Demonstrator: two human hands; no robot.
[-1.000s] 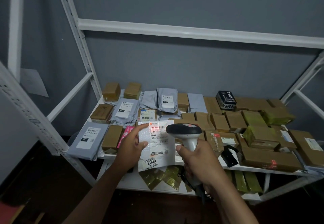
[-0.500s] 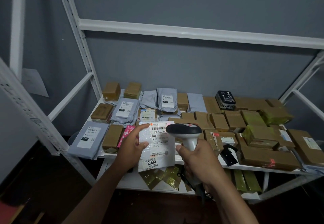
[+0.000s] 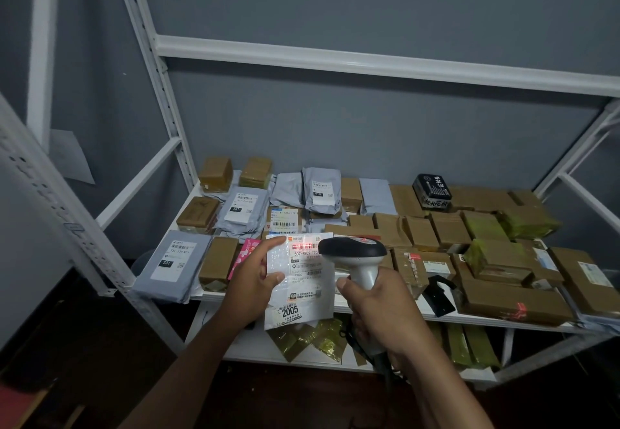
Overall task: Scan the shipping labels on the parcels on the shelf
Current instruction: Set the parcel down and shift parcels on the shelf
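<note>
Near the shelf [image 3: 339,307] front, our left hand [image 3: 255,289] grips the white parcel [image 3: 302,281], long axis upright, its barcode at top. Just right, our right hand [image 3: 375,307] clasps the scanner [image 3: 354,255], red beam landing there.

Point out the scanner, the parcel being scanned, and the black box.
scanner [image 3: 352,250], head view, top of its dark head.
parcel [image 3: 303,281], head view, middle of its label.
black box [image 3: 432,191], head view, its top face.
</note>
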